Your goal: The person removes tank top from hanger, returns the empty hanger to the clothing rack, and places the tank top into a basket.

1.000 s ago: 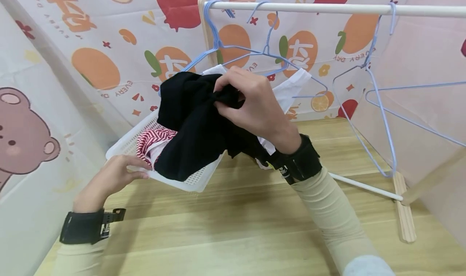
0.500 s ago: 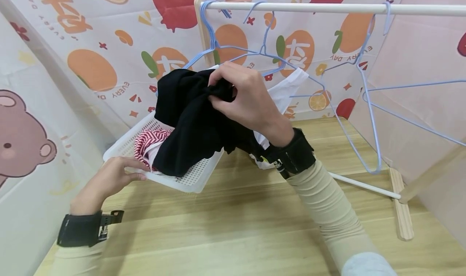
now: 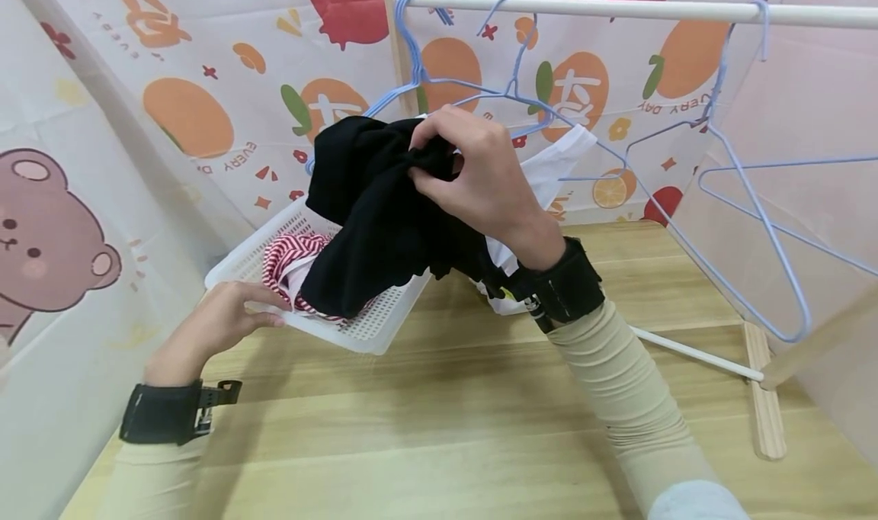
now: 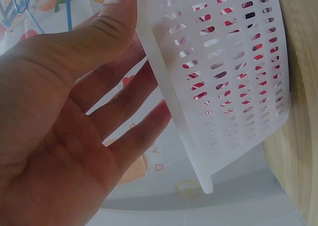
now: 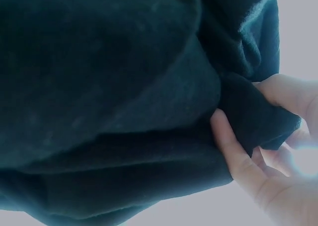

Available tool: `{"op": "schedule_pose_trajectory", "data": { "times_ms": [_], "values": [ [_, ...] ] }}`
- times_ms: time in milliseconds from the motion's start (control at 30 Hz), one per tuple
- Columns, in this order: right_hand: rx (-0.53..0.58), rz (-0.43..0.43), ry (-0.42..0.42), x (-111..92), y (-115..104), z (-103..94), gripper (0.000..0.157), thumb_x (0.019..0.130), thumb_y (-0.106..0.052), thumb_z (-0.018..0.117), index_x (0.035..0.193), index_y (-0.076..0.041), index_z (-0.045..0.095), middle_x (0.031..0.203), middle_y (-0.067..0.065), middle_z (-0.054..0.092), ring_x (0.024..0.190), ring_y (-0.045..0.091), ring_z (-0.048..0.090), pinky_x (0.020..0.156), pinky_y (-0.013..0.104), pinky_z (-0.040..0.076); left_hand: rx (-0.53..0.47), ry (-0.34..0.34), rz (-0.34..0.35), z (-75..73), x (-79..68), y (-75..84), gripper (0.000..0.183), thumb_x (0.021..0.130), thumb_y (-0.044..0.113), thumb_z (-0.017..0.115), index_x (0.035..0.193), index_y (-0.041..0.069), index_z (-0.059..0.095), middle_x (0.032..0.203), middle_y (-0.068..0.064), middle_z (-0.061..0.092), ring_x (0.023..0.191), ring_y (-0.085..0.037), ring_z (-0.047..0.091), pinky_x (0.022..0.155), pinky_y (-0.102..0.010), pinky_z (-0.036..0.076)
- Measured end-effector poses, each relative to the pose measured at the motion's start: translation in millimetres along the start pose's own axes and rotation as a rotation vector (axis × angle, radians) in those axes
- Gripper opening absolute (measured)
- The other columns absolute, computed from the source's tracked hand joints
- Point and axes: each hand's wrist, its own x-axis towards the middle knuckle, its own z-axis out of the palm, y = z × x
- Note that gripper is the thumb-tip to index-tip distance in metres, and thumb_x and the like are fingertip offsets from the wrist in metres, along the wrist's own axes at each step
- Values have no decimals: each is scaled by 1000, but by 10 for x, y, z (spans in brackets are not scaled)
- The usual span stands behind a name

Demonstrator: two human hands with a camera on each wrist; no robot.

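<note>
My right hand pinches a bunched part of a black cloth garment between thumb and fingers. The garment hangs in folds over the white perforated basket. Up close in the right wrist view, the dark fabric fills most of the picture, its gathered edge between the fingers. My left hand holds the basket's near left rim. In the left wrist view the thumb lies on the rim and the other fingers reach behind it. A red-and-white striped cloth lies in the basket, partly covered by the black garment.
A white rail runs across the back, with several blue hangers bunched at its left end. A white garment shows behind my right hand. Another blue hanger hangs at the right, above the rack's wooden foot.
The black garment has risen slightly over the basket, and more of the striped cloth shows beneath it. Both hands keep their holds. The head view has shifted a little.
</note>
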Motion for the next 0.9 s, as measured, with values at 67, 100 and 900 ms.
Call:
{"op": "schedule_pose_trajectory", "data": {
  "times_ms": [67,100,900],
  "values": [
    [5,9,3,2,-8,9,15,83,-14,70,92,-3,65,89,6,63,80,11,51,62,22,41,1,-3,-4,-12,1,-4,22,63,12,86,81,21,76,82,5,74,83,-6,64,74,-9,42],
    [5,13,7,1,-9,13,15,83,-14,70,92,-3,65,89,6,63,81,11,51,62,23,42,1,-4,-3,-16,6,-3,22,63,12,86,81,21,76,82,5,74,82,-6,64,74,-9,42],
    [129,4,67,217,-139,187,19,82,-16,73,94,-2,66,94,7,66,89,10,56,69,20,53,-9,-86,-154,-103,9,46,23,64,16,87,81,10,73,69,-2,68,66,-14,56,62,-30,45]
  ]
}}
